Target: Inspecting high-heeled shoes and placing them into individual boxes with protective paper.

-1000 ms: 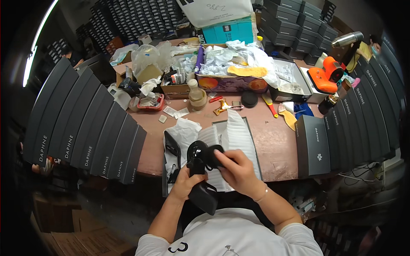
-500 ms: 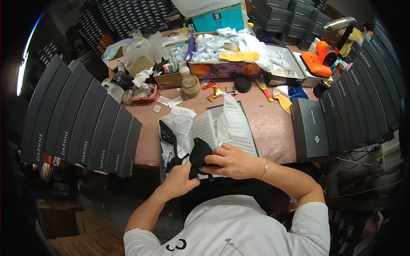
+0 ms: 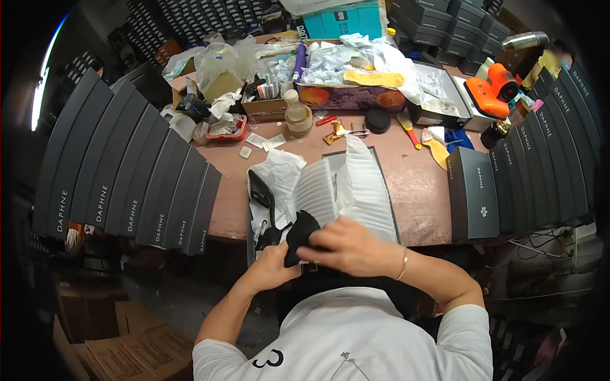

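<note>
An open shoe box [image 3: 389, 193] lies in front of me, lined with white tissue [image 3: 279, 171] and ribbed white foam sheet [image 3: 365, 184]. A black strappy shoe [image 3: 260, 190] rests on the paper at its left side. Above the near edge of the box, my left hand [image 3: 273, 267] is closed around a second black shoe [image 3: 301, 233], whose exact form is partly covered by my fingers. My right hand [image 3: 352, 247] pinches the right side of that shoe; its fingertips are slightly blurred.
Dark shoe boxes stand in rows at left [image 3: 127, 171] and right [image 3: 534, 165]. Along the back sit a carton of crumpled paper [image 3: 337, 98], a glass jar [image 3: 297, 120], a red-handled brush [image 3: 410, 130] and an orange tool [image 3: 492, 92]. Another person is at the far right.
The whole view has shifted, so the table sits a little further right. My right hand's fingers have moved on the black shoe's side; my left hand keeps its hold.
</note>
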`<state>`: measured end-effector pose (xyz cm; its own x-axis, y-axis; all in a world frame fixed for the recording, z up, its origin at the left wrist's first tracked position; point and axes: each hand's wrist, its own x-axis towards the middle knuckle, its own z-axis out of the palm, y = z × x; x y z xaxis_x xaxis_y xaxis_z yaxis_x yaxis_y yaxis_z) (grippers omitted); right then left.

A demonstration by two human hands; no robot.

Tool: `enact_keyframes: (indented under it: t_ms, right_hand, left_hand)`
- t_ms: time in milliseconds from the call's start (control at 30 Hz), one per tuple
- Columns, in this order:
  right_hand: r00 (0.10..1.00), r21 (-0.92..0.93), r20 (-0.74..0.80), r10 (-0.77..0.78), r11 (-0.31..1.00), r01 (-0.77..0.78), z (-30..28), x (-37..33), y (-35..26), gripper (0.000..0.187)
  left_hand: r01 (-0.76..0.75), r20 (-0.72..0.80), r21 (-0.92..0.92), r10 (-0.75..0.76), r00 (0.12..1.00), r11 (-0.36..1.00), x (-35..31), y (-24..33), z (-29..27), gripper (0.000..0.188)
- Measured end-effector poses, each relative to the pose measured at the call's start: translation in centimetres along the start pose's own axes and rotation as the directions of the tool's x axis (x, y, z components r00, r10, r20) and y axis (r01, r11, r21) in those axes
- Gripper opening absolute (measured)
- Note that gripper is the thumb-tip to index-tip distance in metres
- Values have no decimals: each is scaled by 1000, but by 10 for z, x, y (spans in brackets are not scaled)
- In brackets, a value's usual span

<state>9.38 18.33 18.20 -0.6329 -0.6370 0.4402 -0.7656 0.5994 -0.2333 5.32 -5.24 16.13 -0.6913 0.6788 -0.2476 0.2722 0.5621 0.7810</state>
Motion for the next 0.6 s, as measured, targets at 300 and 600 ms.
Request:
enact_keyframes:
  t_ms: [300, 600]
  right_hand:
    - [971, 102, -186, 153, 986, -135, 10, 4, -1, 49]
    - [790, 382, -300, 535, 826, -415, 77, 9, -31, 57]
  left_hand:
    - [90, 21, -287, -88, 996, 954, 1, -18, 7, 48]
    - [-206, -272, -844, -65, 960, 495, 17, -21, 49, 44]
